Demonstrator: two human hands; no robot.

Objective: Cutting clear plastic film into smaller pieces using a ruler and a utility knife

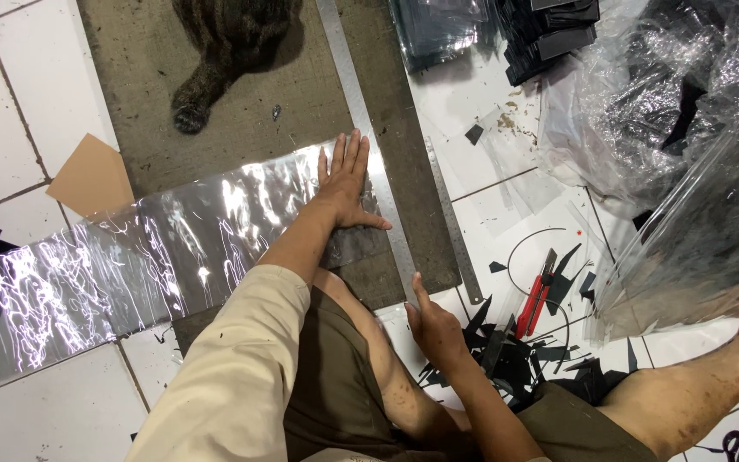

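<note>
From the head camera, the left hand (345,184) lies flat and fully spread, palm down, gripping nothing but pinning the near end of a long strip of shiny clear plastic (156,252) against the brown mat (143,60). The strip runs away from that palm toward the person's left, out over the white tiles (36,94). Just beyond the fingertips lies a long steel ruler (368,128), its edge along the strip's end. The right hand (434,329) sits at the ruler's near end, fingers loosely curled and thumb up; it seems to steady the ruler, but whether it holds anything I cannot tell. A shorter ruler (451,218) lies just outside the long one, and a red-handled knife (536,295) rests among black offcuts (523,355) past the right hand.

To do this well, I judge the palm should press evenly so the film lies smooth, and the ruler should stay square and unmoving.
</note>
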